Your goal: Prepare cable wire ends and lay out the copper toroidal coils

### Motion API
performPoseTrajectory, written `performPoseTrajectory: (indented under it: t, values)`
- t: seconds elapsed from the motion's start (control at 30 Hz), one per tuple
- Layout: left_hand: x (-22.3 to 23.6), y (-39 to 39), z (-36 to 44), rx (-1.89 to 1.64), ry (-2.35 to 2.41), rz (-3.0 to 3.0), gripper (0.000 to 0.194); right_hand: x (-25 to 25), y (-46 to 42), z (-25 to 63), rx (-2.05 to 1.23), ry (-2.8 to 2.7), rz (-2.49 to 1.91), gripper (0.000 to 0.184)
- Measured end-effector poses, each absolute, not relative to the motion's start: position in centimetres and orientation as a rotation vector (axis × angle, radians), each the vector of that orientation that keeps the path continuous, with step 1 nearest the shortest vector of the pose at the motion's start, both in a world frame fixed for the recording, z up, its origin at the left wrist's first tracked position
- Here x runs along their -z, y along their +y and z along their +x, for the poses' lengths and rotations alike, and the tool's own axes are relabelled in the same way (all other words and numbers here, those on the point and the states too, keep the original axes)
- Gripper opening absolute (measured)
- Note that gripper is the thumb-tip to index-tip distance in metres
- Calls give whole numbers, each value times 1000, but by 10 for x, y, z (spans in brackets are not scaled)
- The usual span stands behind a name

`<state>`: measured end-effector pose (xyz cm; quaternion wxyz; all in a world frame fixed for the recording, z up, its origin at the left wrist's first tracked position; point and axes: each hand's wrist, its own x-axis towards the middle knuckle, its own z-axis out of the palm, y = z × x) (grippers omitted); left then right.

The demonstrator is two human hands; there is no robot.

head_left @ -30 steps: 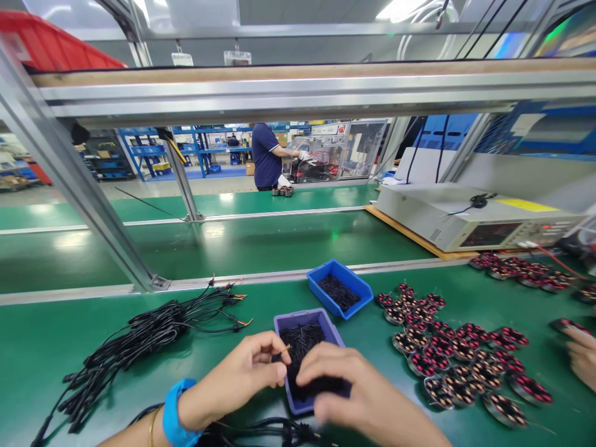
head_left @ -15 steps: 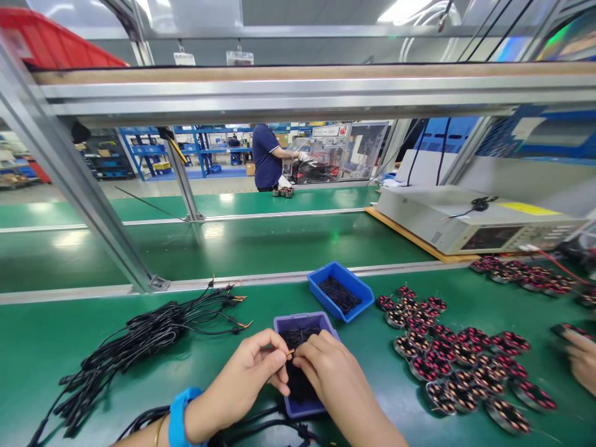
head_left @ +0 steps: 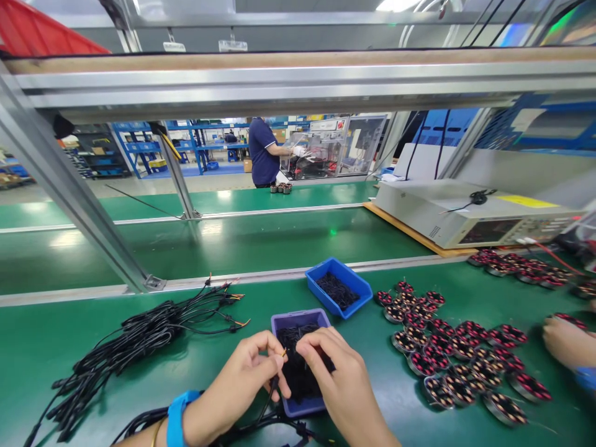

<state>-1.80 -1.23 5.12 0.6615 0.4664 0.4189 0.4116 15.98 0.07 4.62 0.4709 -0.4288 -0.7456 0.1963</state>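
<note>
My left hand [head_left: 244, 379], with a blue wristband [head_left: 179, 419], pinches a thin black wire with an orange tip [head_left: 283, 352] at the near edge of a purple plastic bin [head_left: 298, 317]. The bin is heaped with short black pieces [head_left: 295, 366], perhaps tubing. My right hand [head_left: 333, 372] is over the heap, its fingertips on the pieces, and I cannot tell if they hold one. A black cable [head_left: 274, 397] rises from the bench beneath my hands toward my left hand.
A bundle of black cables [head_left: 139, 335] lies to the left. A blue bin [head_left: 354, 299] of black pieces stands ahead. Copper-wound stators [head_left: 447, 347] cover the right, where a co-worker's hand [head_left: 565, 341] reaches. A bench instrument [head_left: 470, 214] stands beyond, under an aluminium frame [head_left: 279, 81].
My right hand has moved from beside my left fingertips onto the heap in the purple bin. The co-worker's hand has shifted left, and the whole view has risen slightly.
</note>
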Motion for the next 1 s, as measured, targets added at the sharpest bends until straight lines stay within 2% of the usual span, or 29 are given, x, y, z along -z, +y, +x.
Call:
performPoseTrajectory:
  t: [0.37,0.73,0.9,1.0]
  values:
    - [-51,-15,-18,-910,965,1073,46,-52,-5,158,-410,-1816,-945,26]
    - [-47,-12,-18,-926,990,1076,45,-41,0,156,-561,-1818,-956,36]
    - [-47,-13,-17,-901,1014,1059,48,-44,2,159,-640,-1683,-1011,27]
    - [-46,-15,-17,-865,1028,1081,47,-45,-1,154,-518,-1664,-957,24]
